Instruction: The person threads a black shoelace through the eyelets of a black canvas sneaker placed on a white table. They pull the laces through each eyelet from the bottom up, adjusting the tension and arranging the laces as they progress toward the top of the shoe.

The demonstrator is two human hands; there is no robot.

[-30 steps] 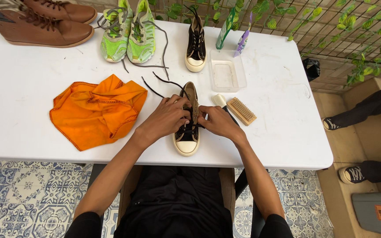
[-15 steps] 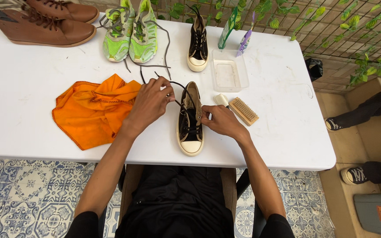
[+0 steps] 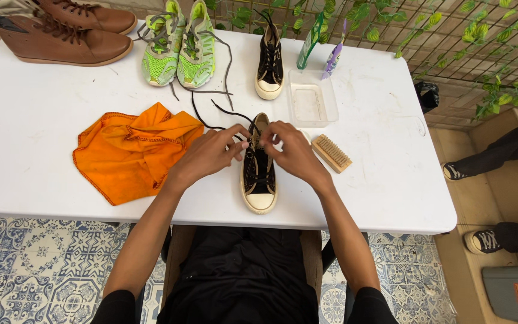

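The left hand point(image 3: 211, 153) pinches the dark lace point(image 3: 220, 111) at the top of the black sneaker point(image 3: 259, 171), which sits near the white table's point(image 3: 31, 120) near edge. The right hand point(image 3: 292, 150) closes on the same spot — its fingertips hide the eyelets. An orange cloth point(image 3: 130, 150) lies left, a brush point(image 3: 331, 153) right.

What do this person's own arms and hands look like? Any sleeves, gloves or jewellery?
Both the left hand and right hand are bare: no gloves, rings, or watch visible. The forearms are uncovered up to short black sleeves near the shoulders, matching the black clothing on the torso.
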